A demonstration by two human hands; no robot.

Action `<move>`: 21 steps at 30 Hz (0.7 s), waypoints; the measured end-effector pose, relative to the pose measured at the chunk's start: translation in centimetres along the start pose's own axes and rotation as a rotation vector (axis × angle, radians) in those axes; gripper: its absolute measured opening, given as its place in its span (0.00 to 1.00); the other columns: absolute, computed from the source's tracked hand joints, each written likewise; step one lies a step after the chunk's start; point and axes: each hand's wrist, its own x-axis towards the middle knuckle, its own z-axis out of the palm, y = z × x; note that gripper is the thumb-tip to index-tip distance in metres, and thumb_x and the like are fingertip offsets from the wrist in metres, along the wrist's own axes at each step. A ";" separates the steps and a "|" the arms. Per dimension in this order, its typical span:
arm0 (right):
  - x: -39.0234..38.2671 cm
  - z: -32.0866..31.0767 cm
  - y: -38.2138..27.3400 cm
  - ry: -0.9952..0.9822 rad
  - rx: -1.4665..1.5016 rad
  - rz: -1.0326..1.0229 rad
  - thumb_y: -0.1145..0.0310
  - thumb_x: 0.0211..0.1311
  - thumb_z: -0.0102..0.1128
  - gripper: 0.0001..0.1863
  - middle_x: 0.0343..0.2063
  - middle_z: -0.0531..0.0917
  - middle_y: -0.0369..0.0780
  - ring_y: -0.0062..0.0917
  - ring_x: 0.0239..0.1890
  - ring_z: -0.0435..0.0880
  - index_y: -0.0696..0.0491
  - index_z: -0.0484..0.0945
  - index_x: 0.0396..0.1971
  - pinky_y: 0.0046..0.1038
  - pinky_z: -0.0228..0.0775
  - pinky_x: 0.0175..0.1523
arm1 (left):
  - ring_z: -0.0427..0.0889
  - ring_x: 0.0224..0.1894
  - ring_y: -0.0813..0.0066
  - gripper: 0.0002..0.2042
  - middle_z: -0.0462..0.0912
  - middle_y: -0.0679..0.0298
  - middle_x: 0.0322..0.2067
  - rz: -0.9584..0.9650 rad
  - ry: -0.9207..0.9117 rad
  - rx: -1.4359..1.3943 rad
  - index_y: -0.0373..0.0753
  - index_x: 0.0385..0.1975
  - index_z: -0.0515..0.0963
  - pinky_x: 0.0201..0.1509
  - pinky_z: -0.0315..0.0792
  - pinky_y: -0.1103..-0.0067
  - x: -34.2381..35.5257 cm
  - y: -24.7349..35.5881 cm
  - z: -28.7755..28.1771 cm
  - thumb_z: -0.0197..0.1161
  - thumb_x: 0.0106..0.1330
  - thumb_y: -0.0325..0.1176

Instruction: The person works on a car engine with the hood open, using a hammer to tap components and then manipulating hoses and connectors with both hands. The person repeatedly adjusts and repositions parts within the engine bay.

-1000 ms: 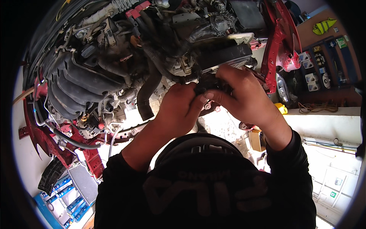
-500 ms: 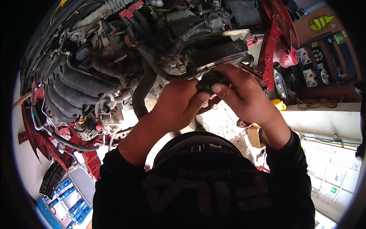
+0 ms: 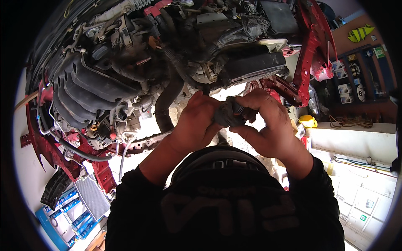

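Observation:
Between my two hands is a black wiring connector (image 3: 228, 112), dark and bulky, with a small orange spot on its right side. My left hand (image 3: 196, 121) grips its left side, thumb low and fingers curled. From the right, my right hand (image 3: 270, 125) curves around it, with the index finger above and the thumb below; its other fingers are partly hidden behind. Just beyond the hands, a black corrugated conduit (image 3: 180, 69) runs through the engine bay. Where the connector's wires go is hidden.
A ribbed black engine cover (image 3: 92, 85) lies to the left, a black hose (image 3: 167, 102) nearer the middle. A long black box (image 3: 257, 66) and red body frame (image 3: 305, 62) stand far right. Blue boxes (image 3: 79, 217) sit low left; a yellow object (image 3: 308, 121) rests on a ledge.
My right hand's thumb and index finger have spread apart around the connector, which now shows more. Both hands sit slightly lower. The whole view has shifted a little.

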 end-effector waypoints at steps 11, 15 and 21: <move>-1.0 2.5 0.9 0.075 -0.234 -0.055 0.71 0.57 0.89 0.28 0.43 0.85 0.43 0.32 0.38 0.86 0.56 0.80 0.53 0.35 0.80 0.43 | 0.85 0.50 0.34 0.25 0.86 0.42 0.46 -0.306 -0.079 -0.007 0.26 0.63 0.75 0.64 0.75 0.47 -1.8 2.0 -0.2 0.73 0.71 0.33; -1.9 4.9 -2.6 0.049 -0.538 -0.360 0.59 0.53 0.88 0.25 0.37 0.82 0.41 0.36 0.36 0.86 0.53 0.82 0.43 0.37 0.79 0.39 | 0.87 0.45 0.37 0.20 0.88 0.44 0.38 -0.443 0.036 0.091 0.28 0.59 0.76 0.61 0.76 0.45 1.6 3.2 1.1 0.72 0.78 0.36; -2.5 2.4 -1.2 0.185 -0.436 -0.224 0.70 0.56 0.86 0.23 0.35 0.82 0.42 0.34 0.31 0.84 0.57 0.81 0.46 0.34 0.75 0.33 | 0.88 0.46 0.39 0.20 0.89 0.47 0.39 -0.297 -0.185 0.085 0.30 0.60 0.77 0.71 0.71 0.42 2.9 2.3 -0.3 0.71 0.79 0.37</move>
